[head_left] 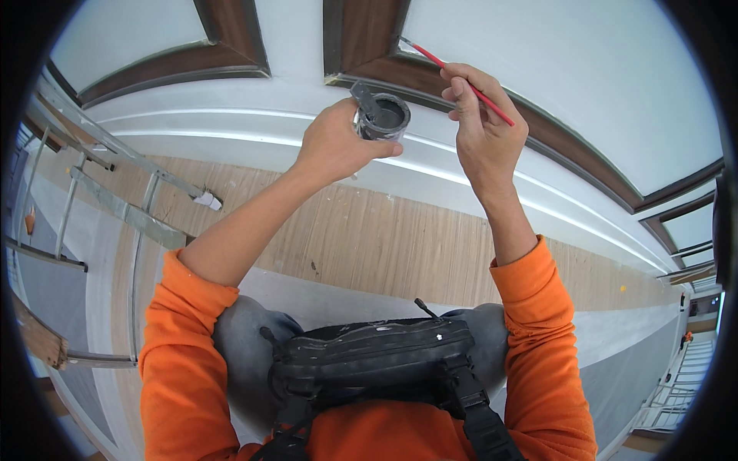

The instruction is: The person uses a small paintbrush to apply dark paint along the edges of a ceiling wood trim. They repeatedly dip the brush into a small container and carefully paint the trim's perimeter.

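Note:
My left hand is wrapped round a small open can with dark grey paint inside. A flat dark blade-like tool leans against the can's rim on the left. Between the fingers of my right hand is a thin red-handled paintbrush. Its tip reaches the inner corner of a brown wooden wall frame, beside a pale panel. Whether the bristles touch the wood is too small to tell.
A metal stepladder stands at the left on the wood-plank floor. White moulding runs low along the wall. Another brown frame is at the upper left. A black bag rests across my lap.

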{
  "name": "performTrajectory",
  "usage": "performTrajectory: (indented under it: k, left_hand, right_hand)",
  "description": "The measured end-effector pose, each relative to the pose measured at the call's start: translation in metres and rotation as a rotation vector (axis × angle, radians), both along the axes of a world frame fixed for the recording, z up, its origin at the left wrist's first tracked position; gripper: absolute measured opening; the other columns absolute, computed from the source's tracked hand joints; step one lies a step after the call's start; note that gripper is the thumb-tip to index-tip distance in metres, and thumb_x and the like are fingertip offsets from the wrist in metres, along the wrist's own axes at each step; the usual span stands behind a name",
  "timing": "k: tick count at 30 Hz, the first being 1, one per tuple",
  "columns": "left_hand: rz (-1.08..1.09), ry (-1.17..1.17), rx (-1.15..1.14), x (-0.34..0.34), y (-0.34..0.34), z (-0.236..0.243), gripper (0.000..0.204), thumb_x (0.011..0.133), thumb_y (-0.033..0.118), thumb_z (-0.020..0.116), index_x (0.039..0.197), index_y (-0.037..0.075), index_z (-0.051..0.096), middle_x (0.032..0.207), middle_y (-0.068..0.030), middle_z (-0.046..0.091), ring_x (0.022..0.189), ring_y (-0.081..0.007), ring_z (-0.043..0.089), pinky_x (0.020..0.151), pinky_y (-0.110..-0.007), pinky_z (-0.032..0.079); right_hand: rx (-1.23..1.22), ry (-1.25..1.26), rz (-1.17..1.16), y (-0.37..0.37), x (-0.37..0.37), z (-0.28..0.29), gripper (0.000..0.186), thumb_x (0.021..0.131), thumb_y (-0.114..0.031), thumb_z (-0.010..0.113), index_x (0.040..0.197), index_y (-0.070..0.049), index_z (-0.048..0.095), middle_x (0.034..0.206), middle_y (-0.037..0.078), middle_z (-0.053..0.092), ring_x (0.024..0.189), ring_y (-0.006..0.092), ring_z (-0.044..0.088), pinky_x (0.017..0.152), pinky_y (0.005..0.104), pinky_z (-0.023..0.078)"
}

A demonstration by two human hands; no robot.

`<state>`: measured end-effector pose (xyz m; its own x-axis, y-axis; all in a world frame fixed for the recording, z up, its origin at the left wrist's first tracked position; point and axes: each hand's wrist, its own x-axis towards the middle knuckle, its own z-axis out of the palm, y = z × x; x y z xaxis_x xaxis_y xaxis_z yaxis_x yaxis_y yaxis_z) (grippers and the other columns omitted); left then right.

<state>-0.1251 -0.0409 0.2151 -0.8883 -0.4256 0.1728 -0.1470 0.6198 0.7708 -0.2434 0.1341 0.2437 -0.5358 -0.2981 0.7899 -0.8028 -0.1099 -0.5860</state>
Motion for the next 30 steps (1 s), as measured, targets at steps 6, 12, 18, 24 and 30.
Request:
performTrajectory:
  k: [6,12,18,24,30]
  left_hand:
    - [0.010,-0.041,0.036,0.000,-0.001,-0.001,0.062,0.070,0.040,0.096,0.114,0.002,0.073,0.111,-0.0162,0.078,0.104,-0.0304,0.075,0.093,-0.041,0.057]
    - [-0.003,-0.013,-0.014,-0.003,-0.001,-0.005,0.060,0.071,0.038,0.095,0.114,0.003,0.073,0.111,-0.0154,0.078,0.103,-0.0301,0.075,0.091,-0.040,0.057]
    - [0.014,-0.029,0.036,-0.001,0.002,0.002,0.058,0.071,0.036,0.095,0.113,0.003,0.073,0.111,-0.0141,0.079,0.102,-0.0300,0.075,0.091,-0.040,0.058]
    - [0.009,-0.012,0.002,-0.004,-0.002,-0.008,0.057,0.071,0.036,0.095,0.112,0.003,0.074,0.111,-0.0143,0.079,0.102,-0.0304,0.075,0.091,-0.040,0.057]
    - [-0.005,-0.008,-0.011,-0.002,-0.001,-0.005,0.057,0.070,0.037,0.095,0.112,0.004,0.074,0.109,-0.0141,0.079,0.104,-0.0304,0.075,0.094,-0.040,0.056]
  right_hand:
    - [0.119,0.031,-0.047,0.001,0.002,-0.003,0.014,0.101,-0.007,0.073,0.114,-0.008,0.079,0.103,0.004,0.081,0.081,0.0092,0.072,0.067,0.0238,0.056]
    - [-0.018,0.090,-0.044,0.004,-0.003,0.002,0.013,0.099,-0.008,0.074,0.111,-0.008,0.080,0.101,0.003,0.081,0.078,0.0099,0.073,0.065,0.0236,0.056]
    - [0.074,0.160,-0.050,0.003,-0.003,-0.004,0.012,0.096,-0.006,0.076,0.108,-0.008,0.079,0.099,0.002,0.081,0.078,0.0125,0.075,0.063,0.0253,0.057]
    - [0.037,0.354,-0.122,0.008,-0.009,-0.006,0.015,0.090,-0.002,0.076,0.102,-0.009,0.077,0.095,0.003,0.079,0.076,0.0169,0.074,0.063,0.0265,0.058]
    - [0.075,0.498,-0.184,0.004,-0.010,-0.013,0.020,0.086,0.000,0.076,0.103,-0.011,0.076,0.094,0.002,0.078,0.076,0.0190,0.074,0.064,0.0276,0.058]
